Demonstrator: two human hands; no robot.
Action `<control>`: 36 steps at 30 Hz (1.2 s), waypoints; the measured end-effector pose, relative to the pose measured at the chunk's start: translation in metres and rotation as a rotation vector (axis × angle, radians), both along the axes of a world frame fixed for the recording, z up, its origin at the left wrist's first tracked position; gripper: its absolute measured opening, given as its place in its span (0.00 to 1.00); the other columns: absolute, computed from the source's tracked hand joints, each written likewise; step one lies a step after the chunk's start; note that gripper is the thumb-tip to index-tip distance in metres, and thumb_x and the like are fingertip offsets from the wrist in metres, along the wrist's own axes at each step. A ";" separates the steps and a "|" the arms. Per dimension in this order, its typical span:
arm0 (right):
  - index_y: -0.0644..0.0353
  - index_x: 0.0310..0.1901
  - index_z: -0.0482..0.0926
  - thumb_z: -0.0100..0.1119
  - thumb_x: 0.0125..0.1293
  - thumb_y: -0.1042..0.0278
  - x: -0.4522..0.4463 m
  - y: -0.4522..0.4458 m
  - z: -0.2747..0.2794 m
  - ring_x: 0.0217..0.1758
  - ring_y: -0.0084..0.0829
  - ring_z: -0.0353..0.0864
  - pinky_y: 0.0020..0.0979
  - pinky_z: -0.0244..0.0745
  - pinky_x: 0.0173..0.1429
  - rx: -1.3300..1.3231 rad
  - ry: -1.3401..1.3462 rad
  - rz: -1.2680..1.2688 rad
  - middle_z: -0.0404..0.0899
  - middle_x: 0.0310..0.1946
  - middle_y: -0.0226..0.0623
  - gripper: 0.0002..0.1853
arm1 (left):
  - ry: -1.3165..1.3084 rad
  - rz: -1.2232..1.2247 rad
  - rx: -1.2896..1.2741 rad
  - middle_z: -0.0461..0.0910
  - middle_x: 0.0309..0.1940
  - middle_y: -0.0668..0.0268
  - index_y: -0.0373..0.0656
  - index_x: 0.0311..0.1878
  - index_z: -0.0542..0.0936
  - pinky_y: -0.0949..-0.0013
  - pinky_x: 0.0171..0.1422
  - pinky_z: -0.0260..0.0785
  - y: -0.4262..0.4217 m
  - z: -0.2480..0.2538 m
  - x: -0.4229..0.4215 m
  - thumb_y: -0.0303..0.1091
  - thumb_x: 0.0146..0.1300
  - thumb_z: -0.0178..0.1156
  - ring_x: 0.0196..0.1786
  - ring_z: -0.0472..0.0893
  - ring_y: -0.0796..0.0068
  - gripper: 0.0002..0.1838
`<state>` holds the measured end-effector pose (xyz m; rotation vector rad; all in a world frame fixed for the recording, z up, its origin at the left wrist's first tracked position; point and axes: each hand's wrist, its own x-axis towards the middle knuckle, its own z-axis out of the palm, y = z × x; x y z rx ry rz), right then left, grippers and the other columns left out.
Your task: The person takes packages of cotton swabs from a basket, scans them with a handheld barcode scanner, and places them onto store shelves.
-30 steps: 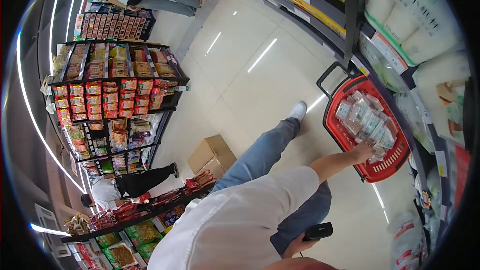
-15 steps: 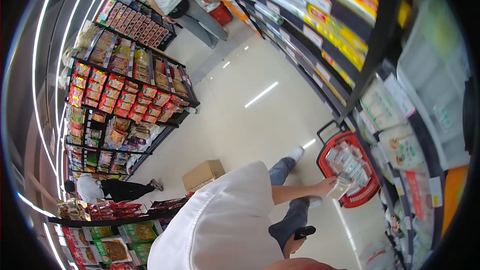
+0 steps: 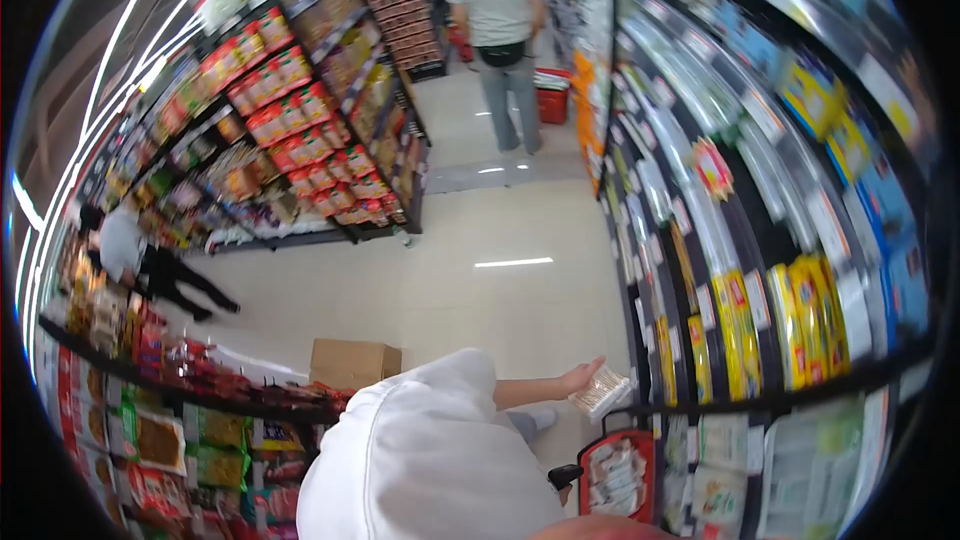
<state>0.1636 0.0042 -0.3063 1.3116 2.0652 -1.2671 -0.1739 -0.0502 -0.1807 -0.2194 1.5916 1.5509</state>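
Stretched out to the right, my left hand [image 3: 582,377] grips a clear pack of thin pale sticks [image 3: 601,393], in front of the shelf's edge. Below it stands a red shopping basket [image 3: 645,480] holding several clear packs with whitish contents. My right hand [image 3: 568,492] is low near my body, mostly hidden, and closed on a black object with a rounded end [image 3: 564,476]. What that object is I cannot make out. My white sleeve [image 3: 400,450] covers much of the lower middle.
Shelves with yellow packs [image 3: 740,335] and clear bags line the right. A cardboard box [image 3: 352,364] lies on the floor to the left. One person [image 3: 497,0] stands ahead beside another red basket [image 3: 552,100]; another person [image 3: 125,240] is at the left by snack racks.
My left hand has risen out of the basket with the pack in it. The view has turned, so the basket now shows lower and the aisle ahead stands more upright.
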 end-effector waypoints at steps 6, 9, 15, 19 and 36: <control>0.65 0.53 0.64 0.64 0.46 0.63 -0.162 0.037 0.045 0.41 0.45 0.78 0.43 0.72 0.47 -0.133 0.150 0.414 0.77 0.39 0.48 0.32 | 0.222 0.247 0.177 0.77 0.39 0.69 0.42 0.49 0.77 0.74 0.47 0.69 -0.114 0.120 -0.051 0.60 0.69 0.41 0.40 0.76 0.81 0.29; 0.65 0.53 0.64 0.64 0.49 0.61 -0.235 0.028 0.064 0.37 0.41 0.77 0.41 0.73 0.42 -0.213 0.049 0.594 0.75 0.38 0.45 0.31 | 0.294 0.384 0.097 0.76 0.36 0.71 0.43 0.48 0.77 0.73 0.45 0.69 -0.176 0.121 -0.056 0.58 0.69 0.43 0.38 0.74 0.82 0.27; 0.65 0.54 0.62 0.65 0.46 0.66 -0.331 0.010 0.035 0.43 0.41 0.75 0.38 0.68 0.53 -0.143 0.153 0.744 0.74 0.39 0.45 0.33 | 0.207 0.892 0.015 0.79 0.38 0.68 0.42 0.49 0.77 0.73 0.44 0.70 -0.275 0.113 0.002 0.57 0.68 0.45 0.39 0.77 0.81 0.26; 0.64 0.52 0.65 0.65 0.45 0.65 -0.355 -0.009 0.056 0.45 0.42 0.76 0.38 0.69 0.53 -0.212 0.146 0.808 0.75 0.42 0.46 0.31 | 0.170 1.172 0.015 0.79 0.38 0.69 0.40 0.49 0.77 0.72 0.44 0.71 -0.285 0.111 0.032 0.55 0.69 0.46 0.38 0.78 0.80 0.25; 0.62 0.48 0.65 0.64 0.47 0.69 -0.400 0.048 0.085 0.24 0.29 0.73 0.31 0.71 0.28 -0.293 0.176 0.782 0.72 0.27 0.36 0.26 | 0.100 1.087 0.574 0.73 0.55 0.68 0.44 0.61 0.67 0.66 0.63 0.64 -0.183 0.172 -0.044 0.52 0.69 0.47 0.57 0.73 0.75 0.25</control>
